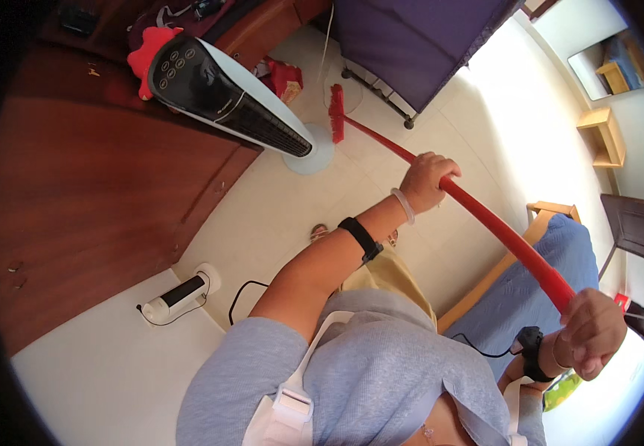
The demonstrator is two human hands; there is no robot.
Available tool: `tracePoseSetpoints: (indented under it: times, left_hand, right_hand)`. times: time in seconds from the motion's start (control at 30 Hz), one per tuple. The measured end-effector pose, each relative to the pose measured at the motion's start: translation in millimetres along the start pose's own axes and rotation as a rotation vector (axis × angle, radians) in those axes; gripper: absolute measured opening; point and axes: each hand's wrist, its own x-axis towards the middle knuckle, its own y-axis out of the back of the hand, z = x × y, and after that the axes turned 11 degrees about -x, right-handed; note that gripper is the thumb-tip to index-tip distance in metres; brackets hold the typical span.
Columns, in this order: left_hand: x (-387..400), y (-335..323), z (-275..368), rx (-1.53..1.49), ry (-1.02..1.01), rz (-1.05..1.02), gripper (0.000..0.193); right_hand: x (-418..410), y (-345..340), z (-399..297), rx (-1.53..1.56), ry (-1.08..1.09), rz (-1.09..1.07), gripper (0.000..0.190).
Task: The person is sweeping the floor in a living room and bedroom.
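Note:
A red broom slants across the view from lower right to upper left. My left hand [428, 181] grips the middle of its red handle [500, 231], and a clear bracelet circles that wrist. Near the upper end of the handle, my right hand [592, 334] is closed around it. The red bristle head [336, 114] is down at the tiled floor [355, 173], close beside the pale round base [309, 159] of a tower fan [233, 108]. Whether the bristles touch the base, I cannot tell.
Dark wooden cabinet [115, 184] stands left. A purple fabric-covered wheeled frame [405, 44] is beyond the broom head. Behind the fan lies a red packet [286, 81]. A small white tower appliance [180, 295] stands lower left. On the right is a wooden-framed bed or bench with blue cover [556, 267].

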Motion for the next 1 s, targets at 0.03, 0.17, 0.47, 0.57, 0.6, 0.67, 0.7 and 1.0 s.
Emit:
tracePoseSetpoints:
  times: [0.03,0.17,0.47,0.57,0.6,0.67,0.7,1.0]
  left_hand:
    - [12.2,2.8,-10.2,0.004,0.000,0.000,0.017]
    - [43.9,30.2,-71.6,0.091,-0.011,-0.059,0.017]
    - [28.1,40.4,-174.9,0.105,0.194,-0.329,0.019]
    - [45.7,3.3,-145.7,0.056,0.166,-0.183,0.011]
    - [47.2,-6.0,-140.5,0.046,0.145,-0.164,0.008]
    - [47.1,-29.5,-130.3,0.013,0.160,-0.140,0.014]
    - [48.2,-43.0,-123.1,-0.027,0.163,-0.119,0.021]
    - [57.0,-154.9,18.2,-0.079,0.104,-0.136,0.014]
  right_hand:
    - [5.0,0.6,10.1,0.002,0.003,0.001,0.016]
    - [27.7,-33.2,71.2,-0.036,-0.092,0.425,0.018]
    - [31.2,-56.1,154.0,0.100,-0.468,0.644,0.017]
    - [25.2,-28.8,130.4,0.063,-0.478,0.687,0.017]
    - [27.3,-22.6,122.1,0.011,-0.458,0.640,0.018]
    - [30.4,-9.7,109.2,-0.075,-0.431,0.554,0.018]
    - [29.8,-0.8,101.8,-0.075,-0.431,0.554,0.018]
    - [-98.8,144.8,29.7,0.037,-0.064,0.321,0.026]
